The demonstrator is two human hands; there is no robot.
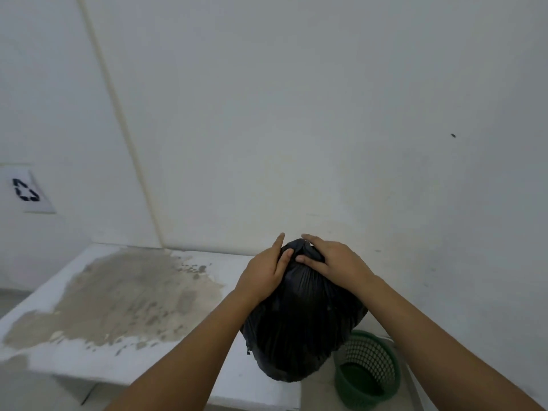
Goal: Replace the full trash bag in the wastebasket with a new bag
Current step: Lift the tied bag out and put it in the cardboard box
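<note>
A full black trash bag hangs in the air in front of me, above the right end of a white slab. My left hand and my right hand both grip its gathered neck at the top, fingers pinching the bunched plastic. The green mesh wastebasket stands on the floor at the lower right, below and to the right of the bag, with no bag in it.
A low white concrete slab with a large bare grey patch stretches to the left. White walls close in behind and to the right. A sheet with a black recycling symbol is stuck on the left wall.
</note>
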